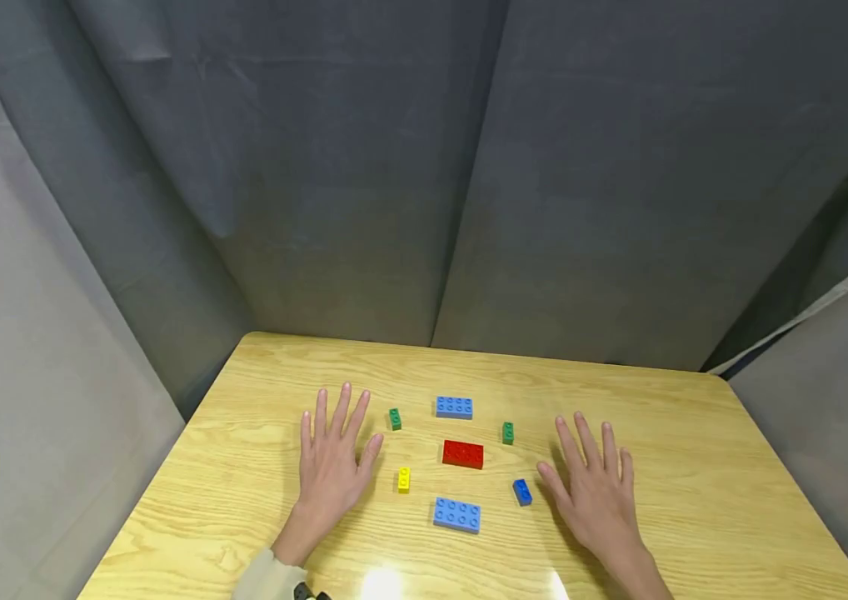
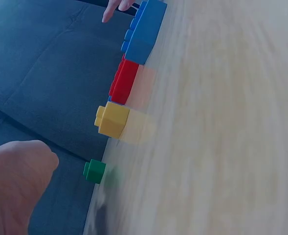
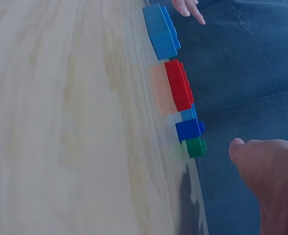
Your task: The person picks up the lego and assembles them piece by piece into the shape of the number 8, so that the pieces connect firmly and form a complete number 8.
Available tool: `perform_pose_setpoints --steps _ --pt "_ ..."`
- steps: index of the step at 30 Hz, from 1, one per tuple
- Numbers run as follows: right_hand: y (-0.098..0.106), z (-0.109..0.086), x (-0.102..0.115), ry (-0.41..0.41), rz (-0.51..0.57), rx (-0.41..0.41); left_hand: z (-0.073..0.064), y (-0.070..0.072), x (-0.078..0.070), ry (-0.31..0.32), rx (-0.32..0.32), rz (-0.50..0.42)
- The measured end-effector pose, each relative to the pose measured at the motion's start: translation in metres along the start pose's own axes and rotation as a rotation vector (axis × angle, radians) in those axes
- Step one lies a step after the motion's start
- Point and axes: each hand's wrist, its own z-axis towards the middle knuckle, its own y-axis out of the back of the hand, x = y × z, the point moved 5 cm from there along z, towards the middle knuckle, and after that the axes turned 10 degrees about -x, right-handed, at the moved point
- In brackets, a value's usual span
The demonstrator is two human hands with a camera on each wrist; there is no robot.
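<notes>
My left hand (image 1: pixel 334 471) is held over the left of the table with fingers spread and straight, holding nothing. To the right, my right hand (image 1: pixel 598 500) hovers likewise, fingers spread. Between them lie a red brick (image 1: pixel 463 454), a light blue brick (image 1: pixel 454 407) behind it and another light blue brick (image 1: pixel 457 515) in front. A small yellow brick (image 1: pixel 404 480) and a small green brick (image 1: pixel 395 419) are nearest my left hand. A small dark blue brick (image 1: pixel 522 492) and a second green brick (image 1: pixel 508 432) are nearest my right thumb.
The wooden table (image 1: pixel 731 483) has rounded back corners. Dark grey curtain (image 1: pixel 334 167) hangs behind it, with paler cloth (image 1: pixel 34 375) at the left and similar cloth (image 1: pixel 836 400) at the right. Light reflects off the table's front.
</notes>
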Motion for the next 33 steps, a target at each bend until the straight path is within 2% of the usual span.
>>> perform_pose_setpoints --steps 6,10,14,18,21,23,25,27,33 --pt "-0.003 -0.003 -0.001 -0.004 0.006 0.002 -0.001 -0.001 -0.004 -0.005 0.0 -0.01" --pt "-0.004 -0.006 0.004 -0.002 0.015 0.005 -0.004 -0.003 -0.006 0.014 0.001 -0.032" --pt "-0.007 -0.008 0.015 -0.006 0.042 0.025 -0.004 -0.003 -0.011 0.031 -0.01 -0.055" --pt "-0.013 -0.01 0.03 0.004 0.059 0.051 -0.002 -0.003 -0.019 0.025 -0.016 -0.023" --pt "-0.017 -0.013 0.039 0.023 0.073 0.063 -0.005 -0.002 -0.023 0.012 -0.001 -0.018" --pt "-0.019 -0.015 0.044 0.042 0.08 0.064 -0.007 -0.002 -0.025 0.004 0.019 -0.048" --pt "-0.02 -0.018 0.048 0.066 0.089 0.057 -0.01 -0.004 -0.026 -0.003 0.053 -0.093" --pt "-0.021 -0.02 0.053 0.083 0.1 0.047 -0.012 -0.007 -0.027 -0.002 0.116 -0.163" --pt "-0.019 -0.022 0.07 0.106 0.114 0.028 -0.022 -0.016 -0.029 -0.018 0.396 -0.353"
